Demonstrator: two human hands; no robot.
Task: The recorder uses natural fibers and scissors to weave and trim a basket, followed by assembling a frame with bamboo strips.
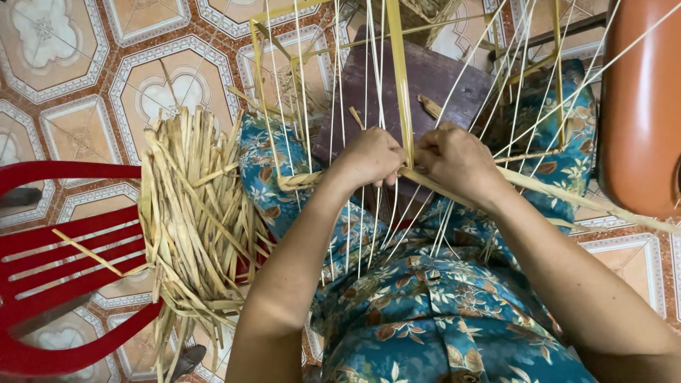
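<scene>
Red chair [50, 262] at far left, straw bundle [191, 220] draped over it. Left hand [370, 157] pinches the flat strip [401, 85] among upright strands; right hand [457, 159] grips the same strip over the lap, above a dark board [440, 78].

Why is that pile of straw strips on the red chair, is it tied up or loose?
Loose. The dry straw strips fan out in all directions over the red chair, some hanging off its edge, and no string or band shows around them.
</scene>
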